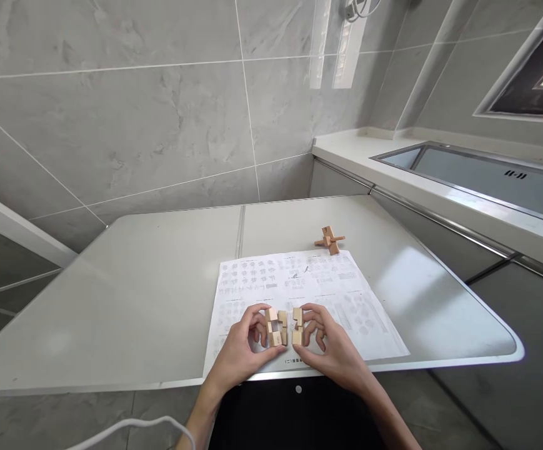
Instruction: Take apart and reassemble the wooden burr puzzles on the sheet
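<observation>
nearest, the left hand (239, 355) pinches a notched wooden cluster (275, 326), the right hand (333, 350) a smaller piece (298, 326); i judge both light, stiff, smooth, best held by flat faces.

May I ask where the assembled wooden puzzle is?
Head view: the wooden puzzle sits on the table at the far edge of the instruction sheet, right of centre.

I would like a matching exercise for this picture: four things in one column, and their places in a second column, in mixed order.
1. left hand
2. right hand
3. crossed wooden puzzle
4. printed sheet

A. flat on the table, under both hands
B. holds the larger block cluster
C. just beyond the sheet's far edge
D. holds the smaller wooden piece

Pairs: 1-B, 2-D, 3-C, 4-A
</observation>
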{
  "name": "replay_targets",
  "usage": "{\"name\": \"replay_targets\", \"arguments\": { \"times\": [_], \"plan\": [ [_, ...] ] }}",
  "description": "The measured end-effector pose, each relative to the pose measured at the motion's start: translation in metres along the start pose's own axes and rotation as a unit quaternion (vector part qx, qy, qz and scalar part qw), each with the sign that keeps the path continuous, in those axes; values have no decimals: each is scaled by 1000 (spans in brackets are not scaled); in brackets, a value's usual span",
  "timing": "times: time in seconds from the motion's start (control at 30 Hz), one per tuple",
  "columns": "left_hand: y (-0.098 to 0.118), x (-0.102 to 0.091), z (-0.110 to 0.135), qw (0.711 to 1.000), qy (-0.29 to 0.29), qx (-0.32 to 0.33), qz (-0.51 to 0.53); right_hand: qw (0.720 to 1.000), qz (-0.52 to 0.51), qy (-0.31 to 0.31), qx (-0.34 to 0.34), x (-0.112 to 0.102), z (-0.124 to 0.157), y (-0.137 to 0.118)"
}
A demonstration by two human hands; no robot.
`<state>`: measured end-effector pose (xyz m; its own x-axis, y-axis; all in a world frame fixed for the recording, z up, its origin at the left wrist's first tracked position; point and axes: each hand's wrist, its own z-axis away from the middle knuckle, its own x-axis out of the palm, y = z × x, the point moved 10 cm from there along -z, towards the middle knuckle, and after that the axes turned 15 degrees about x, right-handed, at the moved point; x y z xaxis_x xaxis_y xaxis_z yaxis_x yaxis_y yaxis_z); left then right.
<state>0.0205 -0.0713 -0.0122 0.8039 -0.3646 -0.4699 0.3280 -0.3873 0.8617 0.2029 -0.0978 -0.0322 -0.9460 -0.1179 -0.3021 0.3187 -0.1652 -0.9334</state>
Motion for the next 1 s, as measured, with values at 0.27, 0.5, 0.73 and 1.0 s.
{"name": "replay_targets", "arguments": {
  "times": [0.27, 0.5, 0.73, 1.0],
  "plan": [
    [2, -1, 3, 1000, 16, 9, -1, 998, -54, -16, -1, -4, 3, -4],
    [2, -2, 4, 999, 24, 22, -10, 989, -150, 1, 17, -18, 3, 6],
    [1, -2, 4, 999, 18, 22, -18, 990, -144, 2, 10, -19, 6, 0],
    [7, -3, 3, 999, 27, 40, 7, 998, -48, 3, -33, -12, 4, -6]
  ]
}}
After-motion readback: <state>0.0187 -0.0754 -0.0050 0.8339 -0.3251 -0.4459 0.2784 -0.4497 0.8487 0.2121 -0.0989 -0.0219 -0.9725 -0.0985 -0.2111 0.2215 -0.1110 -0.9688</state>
